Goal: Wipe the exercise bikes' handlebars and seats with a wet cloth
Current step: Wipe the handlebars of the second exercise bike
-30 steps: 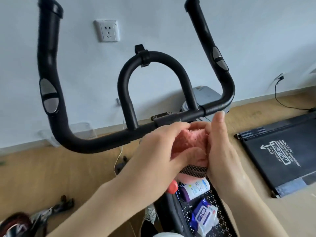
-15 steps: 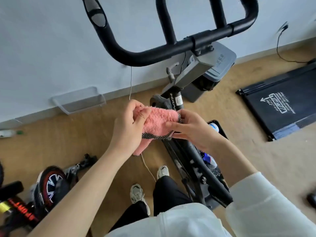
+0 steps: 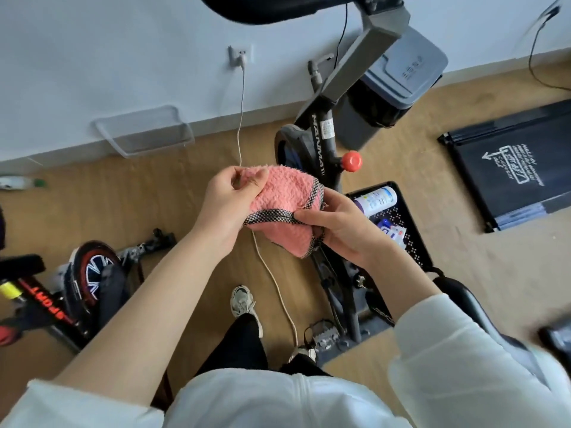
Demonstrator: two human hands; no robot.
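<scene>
Wooden floor [image 3: 463, 273] meets a pale wall [image 3: 123, 57], and the exercise bike [image 3: 321, 140] stands in the middle of the view. Its handlebar [image 3: 278, 7] is a dark blur at the top edge. What looks like its seat [image 3: 463, 304] is low at the bike's right, partly behind a white sleeve. A black walking pad [image 3: 509, 168] lies well to the bike's right, a grey bin [image 3: 408, 66] stands just behind the bike, and a black tray [image 3: 417, 242] of bottles sits against its right side.

The cloth [image 3: 284, 205], pink and fluffy with checked trim, is held up in front of the bike's frame and touches no part of the bike. The left hand [image 3: 225, 208] pinches its upper left edge between thumb and fingers [image 3: 258, 182]. The right hand [image 3: 343, 233] grips the lower right, thumb on the trim and the other fingers curled underneath.

This looks like refolding between wipes, to turn out a fresh face. The next move calls for one hand to take the folded cloth flat and press it onto the seat or handlebar.
</scene>
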